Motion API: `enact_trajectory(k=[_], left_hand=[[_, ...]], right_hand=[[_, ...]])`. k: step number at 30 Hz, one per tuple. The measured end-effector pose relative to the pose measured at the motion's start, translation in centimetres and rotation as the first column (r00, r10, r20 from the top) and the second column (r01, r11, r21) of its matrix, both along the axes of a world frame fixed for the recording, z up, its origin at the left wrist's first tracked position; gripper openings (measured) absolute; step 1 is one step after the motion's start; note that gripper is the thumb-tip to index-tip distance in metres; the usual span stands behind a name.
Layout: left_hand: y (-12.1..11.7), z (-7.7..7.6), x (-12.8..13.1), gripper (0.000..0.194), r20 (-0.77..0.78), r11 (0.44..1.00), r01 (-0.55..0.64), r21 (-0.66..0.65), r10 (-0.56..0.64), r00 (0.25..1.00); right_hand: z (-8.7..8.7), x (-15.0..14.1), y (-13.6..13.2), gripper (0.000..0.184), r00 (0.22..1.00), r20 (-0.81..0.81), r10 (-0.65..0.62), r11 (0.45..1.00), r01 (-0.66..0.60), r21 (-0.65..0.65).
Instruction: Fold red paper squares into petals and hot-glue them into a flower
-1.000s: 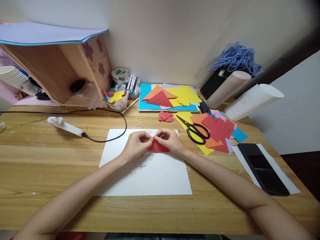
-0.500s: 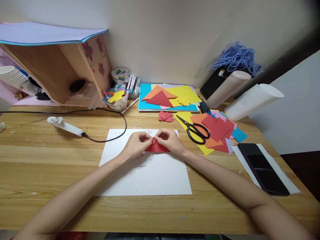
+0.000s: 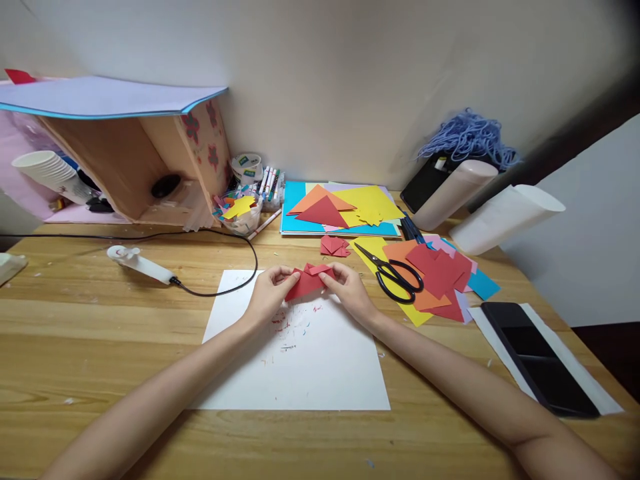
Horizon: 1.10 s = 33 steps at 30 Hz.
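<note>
A piece of folded red paper (image 3: pixel 306 284) is held between both hands, just above the far part of a white sheet (image 3: pixel 320 373). My left hand (image 3: pixel 274 285) pinches its left end between thumb and fingers. At the right end, my right hand (image 3: pixel 347 285) grips it the same way, thumb on the near face. A folded flap shows along the paper's upper edge. Just beyond the hands lies a smaller folded red paper piece (image 3: pixel 334 246). Coloured marks dot the white sheet below.
Black-handled scissors (image 3: pixel 395 273) lie on coloured paper scraps (image 3: pixel 445 273) to the right, with a phone (image 3: pixel 537 357) nearer. Behind are stacked coloured sheets (image 3: pixel 290 223) and a tub of scraps (image 3: pixel 245 220). A white glue gun (image 3: pixel 143 265) trails a black cable on the left.
The red paper has tilted, its right end higher, and more of its face shows. Both hands have shifted their grip outward toward its ends. The camera view has moved slightly.
</note>
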<state>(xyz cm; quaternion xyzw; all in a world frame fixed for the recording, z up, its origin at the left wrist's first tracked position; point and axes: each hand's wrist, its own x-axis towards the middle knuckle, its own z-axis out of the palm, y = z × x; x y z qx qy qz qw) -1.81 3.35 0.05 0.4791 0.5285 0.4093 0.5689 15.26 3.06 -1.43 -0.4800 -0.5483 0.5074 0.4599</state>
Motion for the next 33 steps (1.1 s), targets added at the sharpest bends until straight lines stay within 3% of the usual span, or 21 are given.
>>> enact_trajectory(k=[6, 9, 14, 20, 26, 33], left_hand=[[-0.4, 0.5, 0.1, 0.037, 0.055, 0.983, 0.175, -0.050, -0.172, 0.983], [-0.6, 0.3, 0.3, 0.034, 0.067, 0.984, 0.168, -0.060, -0.164, 0.984], [-0.8, 0.0, 0.6, 0.031, 0.094, 0.990, 0.117, -0.084, -0.109, 0.989], [-0.9, 0.1, 0.6, 0.030, 0.171, 0.970, 0.209, -0.127, -0.186, 0.968], [-0.8, 0.7, 0.5, 0.028, 0.177, 0.966, 0.216, -0.139, -0.191, 0.966], [-0.9, 0.8, 0.4, 0.020, 0.152, 0.974, 0.179, -0.138, -0.157, 0.976]], right_hand=[[-0.4, 0.2, 0.2, 0.018, 0.998, 0.027, 0.052, 0.998, -0.053, 0.023], [-0.2, 0.2, 0.0, 0.017, 0.995, 0.037, 0.096, 0.995, -0.096, 0.016], [-0.1, 0.0, -0.4, 0.018, 0.998, 0.017, 0.065, 0.996, -0.066, 0.056], [-0.3, -0.1, -0.7, 0.015, 0.996, 0.085, 0.025, 0.988, -0.037, 0.150], [0.5, 0.2, -1.0, 0.016, 0.972, 0.233, 0.008, 0.929, -0.094, 0.357], [0.2, 0.8, -1.1, 0.028, 0.923, 0.384, -0.014, 0.855, -0.188, 0.484]])
